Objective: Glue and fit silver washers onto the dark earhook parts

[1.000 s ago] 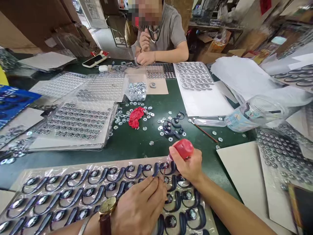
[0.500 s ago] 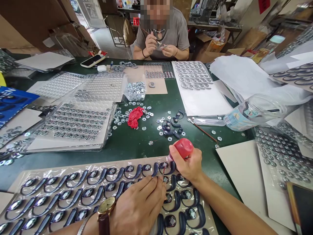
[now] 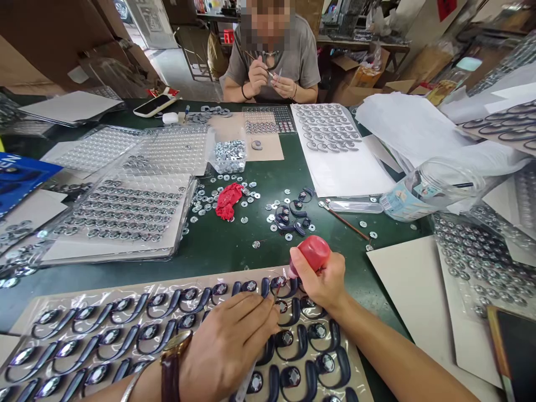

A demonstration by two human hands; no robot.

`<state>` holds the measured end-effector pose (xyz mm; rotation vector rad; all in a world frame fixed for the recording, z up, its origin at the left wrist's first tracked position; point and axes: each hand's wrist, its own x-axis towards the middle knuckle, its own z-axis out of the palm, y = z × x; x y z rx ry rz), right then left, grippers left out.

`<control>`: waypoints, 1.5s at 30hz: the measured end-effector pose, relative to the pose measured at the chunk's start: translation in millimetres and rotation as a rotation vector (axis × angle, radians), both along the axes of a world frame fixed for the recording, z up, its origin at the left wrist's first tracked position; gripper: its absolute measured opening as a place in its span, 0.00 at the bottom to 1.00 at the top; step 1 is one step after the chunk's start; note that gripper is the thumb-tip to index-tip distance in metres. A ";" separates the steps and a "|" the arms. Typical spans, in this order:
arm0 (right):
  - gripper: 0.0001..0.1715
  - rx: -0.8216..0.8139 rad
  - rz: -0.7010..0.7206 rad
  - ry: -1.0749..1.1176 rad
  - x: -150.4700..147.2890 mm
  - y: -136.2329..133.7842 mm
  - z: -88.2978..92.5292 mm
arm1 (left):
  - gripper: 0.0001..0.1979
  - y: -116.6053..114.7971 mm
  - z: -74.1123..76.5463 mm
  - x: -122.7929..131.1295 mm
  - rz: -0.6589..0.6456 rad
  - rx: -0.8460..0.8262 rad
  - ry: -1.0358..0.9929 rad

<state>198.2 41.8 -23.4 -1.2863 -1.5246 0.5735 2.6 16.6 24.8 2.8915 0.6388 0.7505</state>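
My right hand is closed around a small red squeeze bottle, its tip pointing down at a dark hook-shaped part on the board. My left hand, with a brown-strapped watch at the wrist, is pinched on a thin stick-like tool that meets the same part. Both hands work over a brown cardboard sheet holding several rows of dark curved hook-shaped parts with shiny round insets.
A person in a grey shirt sits across the green table, both hands raised near the chest. Clear trays of round metal discs, loose discs, a red cloth, a clear jar and white sheets lie around.
My left hand has shifted slightly left and up along the board. The person opposite lifted both hands from the table to chest height. The view has tilted a little.
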 end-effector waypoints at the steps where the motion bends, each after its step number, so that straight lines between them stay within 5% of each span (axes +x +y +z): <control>1: 0.19 0.010 -0.007 -0.004 -0.2 0.3 -0.2 | 0.15 0.2 -0.8 -0.9 -0.001 -0.019 -0.008; 11: 0.13 -0.067 0.075 0.005 -4.4 -4.7 -2.3 | 0.13 10.3 -14.2 -14.6 0.094 -0.470 -0.200; 15: 0.15 -0.082 0.022 0.207 -3.1 0.3 2.6 | 0.11 16.4 -14.0 -15.4 0.154 -0.584 -0.245; 18: 0.18 -0.163 -0.008 0.462 4.4 5.2 16.9 | 0.11 14.1 -10.5 -20.0 0.129 -0.482 -0.257; 21: 0.20 -0.256 0.041 0.449 16.9 -7.9 33.3 | 0.14 -4.5 -2.6 -22.1 0.000 -0.304 -0.236; 26: 0.16 -0.308 0.034 0.344 39.1 -84.5 41.2 | 0.13 -71.0 8.5 -3.5 -0.233 -0.165 -0.057; 31: 0.10 -0.183 -0.093 0.264 56.8 -163.5 23.5 | 0.15 -125.2 -0.4 20.9 -0.307 -0.085 -0.020; 35: 0.07 -0.018 -0.164 0.196 58.7 -186.7 9.7 | 0.15 -135.0 -8.2 29.4 -0.346 -0.062 -0.012; 45: 0.05 -0.015 -0.047 0.093 56.6 -191.5 8.1 | 0.18 -142.9 -8.0 37.6 -0.358 -0.055 0.014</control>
